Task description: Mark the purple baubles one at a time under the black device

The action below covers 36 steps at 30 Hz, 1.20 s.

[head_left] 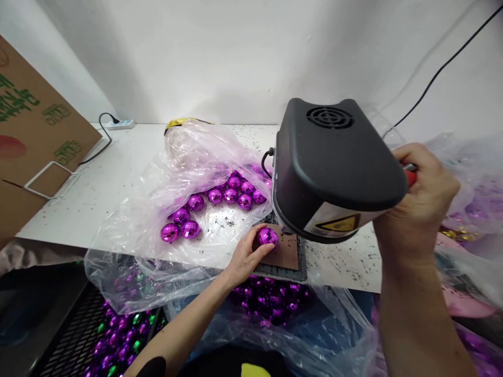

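My left hand (247,253) pinches a shiny purple faceted ball (268,236) between thumb and fingers. The ball is over a brown pad (286,253) on a dark base plate (302,262) at the table's front edge. Above and to the right stands a black machine housing (334,157) with a round vent and a yellow warning label. My right hand (426,201) is wrapped round a red handle (411,177) at the housing's right side. More purple balls (230,196) lie on clear plastic behind my left hand.
A cardboard box (43,120) stands at the left near a power strip (120,124). Crumpled plastic sheeting (133,230) drapes over the table edge. Below, a black crate (66,335) holds purple and green balls. Dark specks litter the white table (341,269). Plastic bags (479,204) lie at the right.
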{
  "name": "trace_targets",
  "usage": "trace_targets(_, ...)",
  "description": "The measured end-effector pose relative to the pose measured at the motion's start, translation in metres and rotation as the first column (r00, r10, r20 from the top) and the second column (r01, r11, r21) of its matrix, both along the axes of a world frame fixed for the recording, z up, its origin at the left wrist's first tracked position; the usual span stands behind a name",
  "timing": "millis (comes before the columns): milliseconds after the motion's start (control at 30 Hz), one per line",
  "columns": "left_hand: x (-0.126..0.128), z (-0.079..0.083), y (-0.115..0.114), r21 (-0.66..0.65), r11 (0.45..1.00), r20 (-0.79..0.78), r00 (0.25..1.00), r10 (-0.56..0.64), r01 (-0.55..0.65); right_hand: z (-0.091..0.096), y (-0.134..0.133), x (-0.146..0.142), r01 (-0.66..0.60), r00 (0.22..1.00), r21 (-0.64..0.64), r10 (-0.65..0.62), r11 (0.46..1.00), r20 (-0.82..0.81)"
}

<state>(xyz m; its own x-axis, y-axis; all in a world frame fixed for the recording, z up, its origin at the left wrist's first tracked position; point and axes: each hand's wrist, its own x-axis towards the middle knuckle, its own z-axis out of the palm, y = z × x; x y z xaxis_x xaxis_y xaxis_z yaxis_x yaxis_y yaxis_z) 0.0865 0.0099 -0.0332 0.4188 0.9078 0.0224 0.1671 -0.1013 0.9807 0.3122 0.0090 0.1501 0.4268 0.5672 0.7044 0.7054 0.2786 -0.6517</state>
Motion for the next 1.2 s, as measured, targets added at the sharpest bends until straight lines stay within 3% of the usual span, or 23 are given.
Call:
trace_targets(167, 0.011, -0.019, 0.004, 0.249, 0.969, -0.136, 0.99, 0.035, 0.0, -0.002, -0.001, 0.003, -0.039, 0.999, -0.004, 0.039, 0.999, 0.01)
trace_targets(400, 0.027, -0.019, 0.0, 0.487, 0.873, -0.218, 0.97, 0.11, 0.01, -0.004, -0.002, 0.002, -0.037, 0.999, -0.012, 0.037, 0.999, 0.002)
trace_targets(533, 0.034, -0.021, -0.003, 0.461, 0.887, -0.269, 0.951, 0.153, -0.012, -0.005, -0.003, 0.002, -0.058, 0.998, -0.019, 0.058, 0.998, -0.014)
trace_targets(833, 0.035, -0.025, -0.001, 0.388, 0.915, -0.301, 0.953, 0.014, 0.11, -0.006, -0.008, 0.002, -0.018, 0.999, 0.015, 0.018, 1.0, 0.035)
trace_targets(967, 0.035, -0.023, -0.001, 0.397, 0.911, -0.302, 0.953, 0.014, 0.113, -0.023, -0.023, -0.005, 0.065, 0.961, 0.25, -0.128, 0.966, 0.245)
trace_targets(1033, 0.035, -0.022, -0.002, 0.398, 0.91, -0.298, 0.955, 0.005, 0.12, -0.037, -0.034, -0.01, 0.036, 0.95, 0.33, -0.135, 0.943, 0.282)
trace_targets(1200, 0.036, -0.019, 0.0, 0.354, 0.922, -0.293, 0.955, -0.049, 0.156, -0.062, -0.055, -0.018, -0.08, 0.956, 0.305, -0.014, 0.949, 0.294)
